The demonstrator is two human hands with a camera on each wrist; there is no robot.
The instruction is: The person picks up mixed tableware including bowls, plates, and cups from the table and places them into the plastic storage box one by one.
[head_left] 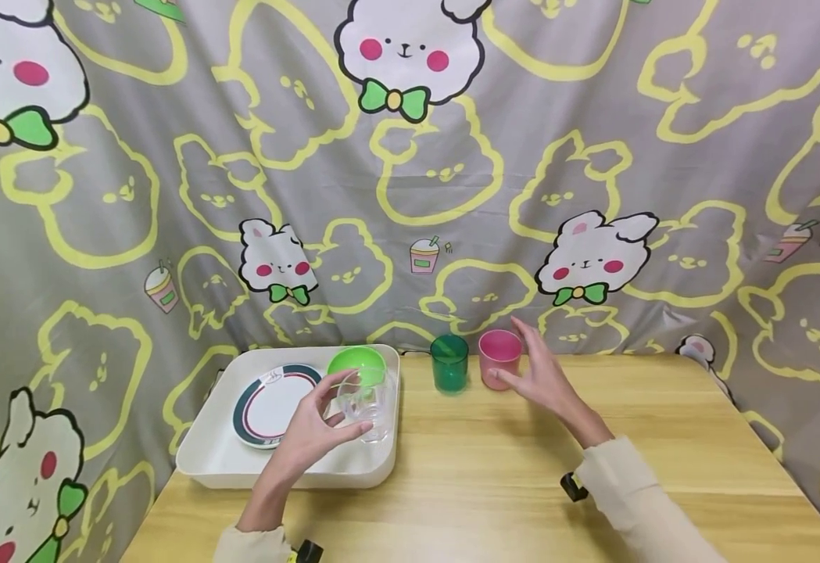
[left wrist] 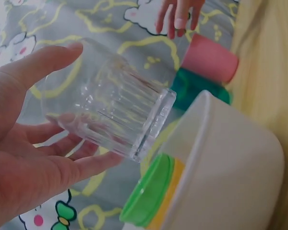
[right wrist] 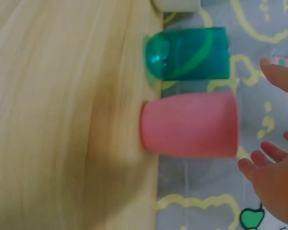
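My left hand (head_left: 309, 432) holds a clear glass tumbler (head_left: 370, 410) between thumb and fingers, over the right part of a white plastic tub (head_left: 205, 466). In the left wrist view the tumbler (left wrist: 110, 103) is tilted, its thick ribbed base pointing away from the palm. My right hand (head_left: 545, 378) is spread at the pink cup (head_left: 499, 344), thumb and fingers apart. The right wrist view has those fingertips (right wrist: 247, 165) just beyond the rim of the upright pink cup (right wrist: 192, 125). Beside it stands a translucent green cup (head_left: 449, 366).
Inside the tub lie a white plate (head_left: 276, 403) with a dark green rim and a bright green bowl (head_left: 355, 358), with something yellow (left wrist: 173, 187) against the bowl. A patterned curtain (head_left: 395, 188) hangs behind the wooden table (head_left: 494, 477).
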